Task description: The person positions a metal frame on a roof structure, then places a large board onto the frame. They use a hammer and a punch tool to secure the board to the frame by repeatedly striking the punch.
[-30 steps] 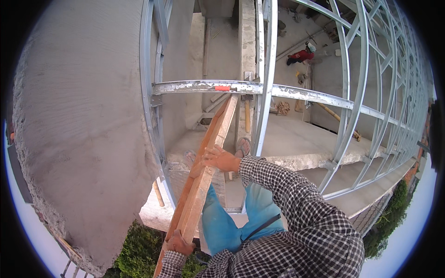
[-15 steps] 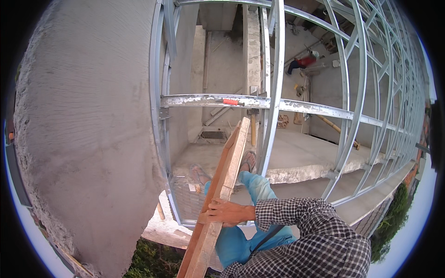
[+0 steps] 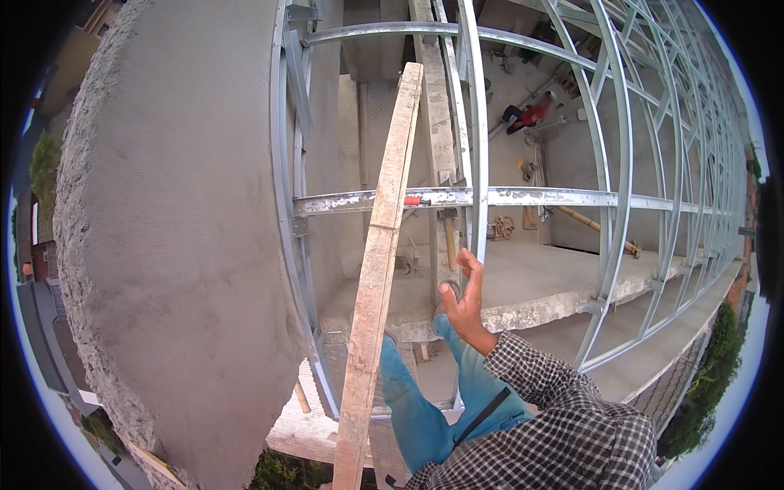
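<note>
My right hand [image 3: 467, 306] is raised with its fingers and thumb apart, holding nothing. It is close to an upright galvanized metal stud [image 3: 478, 139]; whether it touches the stud I cannot tell. Left of this hand, a long, cement-stained wooden beam [image 3: 373, 286] slants up from the lower edge and passes over the metal crossbar [image 3: 531, 195]. My left hand is out of sight, and the beam's lower end runs out of the picture. A small red-handled tool [image 3: 413, 201] lies on the crossbar beside the beam. Below the bar hangs a hammer [image 3: 450, 241] with a wooden handle.
A broad grey plastered wall [image 3: 180, 245] fills the left side. Metal framing [image 3: 633, 122] continues to the right. Beneath my legs is a concrete ledge [image 3: 535, 314] with a rough edge. Far below, a person in red [image 3: 532, 113] is on the lower floor.
The beam has moved up and away, its far end now well beyond the crossbar. My right hand has let go of it and moved right toward the stud.
</note>
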`<state>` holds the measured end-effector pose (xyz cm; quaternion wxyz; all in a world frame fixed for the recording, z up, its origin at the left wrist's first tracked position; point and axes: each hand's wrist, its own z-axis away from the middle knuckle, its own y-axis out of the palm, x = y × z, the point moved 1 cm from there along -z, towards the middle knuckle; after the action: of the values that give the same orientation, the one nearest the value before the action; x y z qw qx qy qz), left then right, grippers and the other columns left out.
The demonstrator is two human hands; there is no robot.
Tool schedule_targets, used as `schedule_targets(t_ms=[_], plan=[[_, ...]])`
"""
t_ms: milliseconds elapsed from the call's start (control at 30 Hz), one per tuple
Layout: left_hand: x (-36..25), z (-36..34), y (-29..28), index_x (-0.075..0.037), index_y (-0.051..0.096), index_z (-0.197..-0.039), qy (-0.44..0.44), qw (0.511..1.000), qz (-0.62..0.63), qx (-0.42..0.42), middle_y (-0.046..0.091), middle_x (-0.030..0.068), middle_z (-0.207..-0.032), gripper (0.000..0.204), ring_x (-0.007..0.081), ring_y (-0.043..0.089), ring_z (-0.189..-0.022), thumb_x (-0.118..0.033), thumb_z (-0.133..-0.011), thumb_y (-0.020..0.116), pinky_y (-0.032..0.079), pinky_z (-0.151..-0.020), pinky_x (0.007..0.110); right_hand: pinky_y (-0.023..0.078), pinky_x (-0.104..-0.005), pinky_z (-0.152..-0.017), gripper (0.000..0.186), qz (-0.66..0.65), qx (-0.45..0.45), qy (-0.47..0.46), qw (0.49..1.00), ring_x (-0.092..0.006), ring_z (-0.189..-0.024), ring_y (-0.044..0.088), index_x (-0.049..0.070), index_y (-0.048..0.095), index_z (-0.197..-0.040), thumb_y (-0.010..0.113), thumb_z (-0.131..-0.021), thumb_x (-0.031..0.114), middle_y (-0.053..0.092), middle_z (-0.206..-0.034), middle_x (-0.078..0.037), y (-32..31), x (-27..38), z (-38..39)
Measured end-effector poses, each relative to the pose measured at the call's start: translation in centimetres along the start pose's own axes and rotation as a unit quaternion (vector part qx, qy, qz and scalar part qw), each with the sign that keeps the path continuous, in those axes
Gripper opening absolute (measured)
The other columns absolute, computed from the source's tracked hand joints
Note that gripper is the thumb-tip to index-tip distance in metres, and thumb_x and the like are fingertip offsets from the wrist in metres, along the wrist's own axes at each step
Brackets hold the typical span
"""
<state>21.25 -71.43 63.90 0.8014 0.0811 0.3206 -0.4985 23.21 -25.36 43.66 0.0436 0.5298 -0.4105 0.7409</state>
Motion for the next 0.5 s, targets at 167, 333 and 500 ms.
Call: schedule_targets(t_ms=[167,333,500], plan=[[-0.2,-4.5,-1.5,-0.005,0.062,-0.123,-0.056,0.995,0.065,0.043,0.065,0.0209,-0.120,0.068,0.0347,0.064,-0.108,-0.039,-0.070,0.087,0.053,-0.085,0.044,0.019,-0.0529,-0.122,0.101,-0.243,0.395,0.501,0.731,-0.0362,-0.152,0.020,0.011,0.007,-0.162,0.018,-0.092,0.084,0.019,-0.165,-0.021,10.2,-12.2,18.2],[-5.3,-8.7,-2.2,-0.003,0.061,-0.118,-0.026,0.997,0.040,-0.056,0.066,0.0225,-0.110,0.058,0.0377,0.065,-0.100,-0.027,-0.070,0.083,0.054,-0.083,0.048,0.018,-0.0484,-0.123,0.108,-0.533,0.218,0.638,0.511,-0.0321,-0.152,0.021,0.009,0.016,-0.161,0.021,-0.087,0.088,0.023,-0.165,-0.016,16.2,-6.3,21.7],[0.7,-16.4,-4.0,-0.003,0.042,-0.143,-0.131,0.990,-0.007,0.060,0.059,0.0251,-0.130,0.084,0.0381,0.061,-0.114,-0.026,-0.072,0.082,0.052,-0.093,0.048,0.033,-0.0426,-0.116,0.105,-0.411,0.093,0.522,0.741,-0.0295,-0.138,0.041,-0.004,0.031,-0.152,0.040,-0.091,0.081,0.039,-0.154,-0.019,17.1,-11.3,20.3]])
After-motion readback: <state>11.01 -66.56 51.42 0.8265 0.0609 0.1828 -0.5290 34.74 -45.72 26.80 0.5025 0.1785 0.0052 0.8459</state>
